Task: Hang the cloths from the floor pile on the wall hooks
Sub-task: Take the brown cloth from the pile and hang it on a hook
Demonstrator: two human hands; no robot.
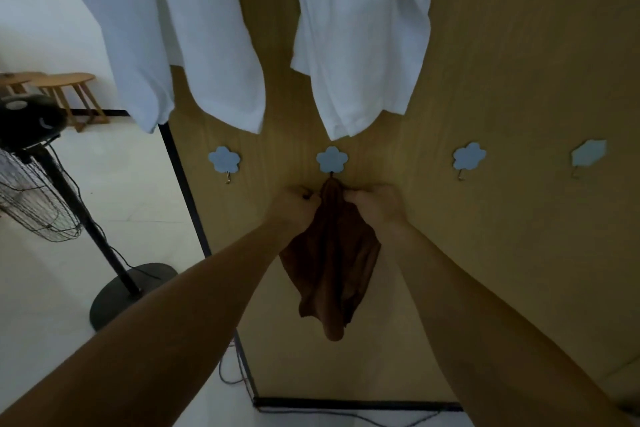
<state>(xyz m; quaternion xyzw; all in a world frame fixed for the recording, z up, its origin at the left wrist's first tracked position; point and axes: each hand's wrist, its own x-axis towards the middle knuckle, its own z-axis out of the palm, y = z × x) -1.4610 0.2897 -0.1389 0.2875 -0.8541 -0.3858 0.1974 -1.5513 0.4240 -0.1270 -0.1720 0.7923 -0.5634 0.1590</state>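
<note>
A brown cloth (330, 253) hangs down the wooden wall panel (485, 80), its top corner at the metal hook under the second blue flower-shaped hook plate (331, 159). My left hand (297, 203) pinches the cloth's top from the left, and my right hand (375, 203) pinches it from the right, both just below the hook. Three other blue flower hooks sit in the same row and are bare: one at the left (224, 159), one right of centre (469, 157), one at the far right (588, 153). The floor pile is out of view.
Two white cloths (194, 45) (360, 45) hang from above the hook row. A black standing fan (38, 184) with a round base stands on the pale floor at left. Wooden stools (65, 90) sit far left. Cables run along the panel's bottom edge.
</note>
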